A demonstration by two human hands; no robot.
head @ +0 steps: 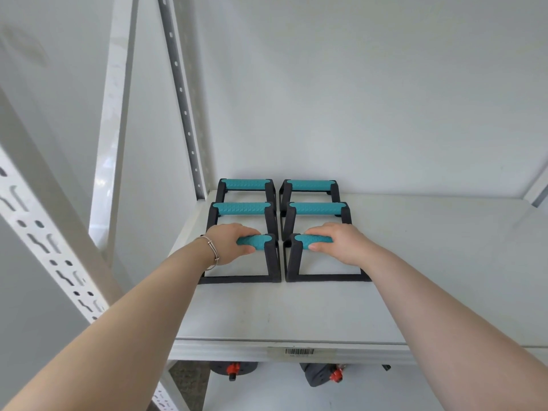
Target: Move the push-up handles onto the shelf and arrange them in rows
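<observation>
Left hand (pixel 229 244): closed around front-left push-up handle (pixel 256 243)
Right hand (pixel 341 243): closed around front-right push-up handle (pixel 311 241)
Beyond hands: four handles on shelf (pixel 415 277)

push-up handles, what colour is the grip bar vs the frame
Teal textured grip on a black frame, clearest in the head view.

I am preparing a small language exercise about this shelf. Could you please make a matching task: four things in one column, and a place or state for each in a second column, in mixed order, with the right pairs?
Things:
1. left hand
2. front right push-up handle
3. barcode label
4. back left push-up handle

Places or states:
A. on the front edge of the shelf
B. wears a bracelet at the wrist
C. nearest the rear corner, untouched
D. gripped by the right hand

Pairs: 1-B, 2-D, 3-A, 4-C
</observation>
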